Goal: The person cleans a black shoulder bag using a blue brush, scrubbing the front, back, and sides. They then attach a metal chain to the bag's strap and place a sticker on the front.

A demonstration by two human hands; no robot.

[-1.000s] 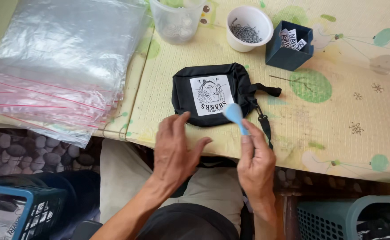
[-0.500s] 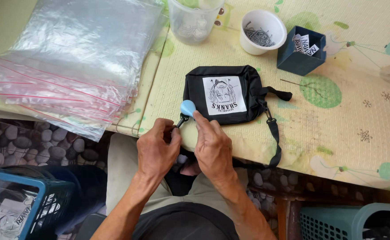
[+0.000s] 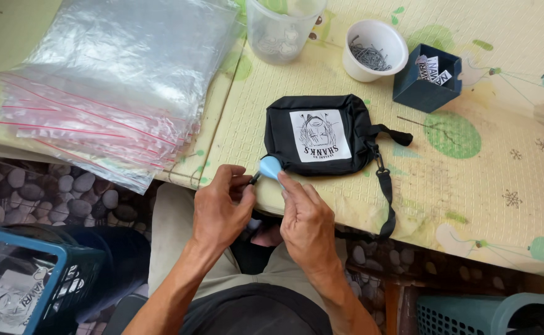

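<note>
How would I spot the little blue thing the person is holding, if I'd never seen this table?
Find the black pouch on the yellow mat. At its lower left corner, both hands pinch a small light-blue rounded piece, the only blue thing between the fingers.

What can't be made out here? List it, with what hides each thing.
Head view only:
- Dark piece at the left hand: mostly hidden by its fingers; kind unclear.
- Light blue tool: only the rounded end shows; the right hand covers the rest.
- White cup: small metal parts, too small to identify.
- Clear cup: top cut off by the frame edge.
- Teal basket: cut off at the bottom edge.
</note>
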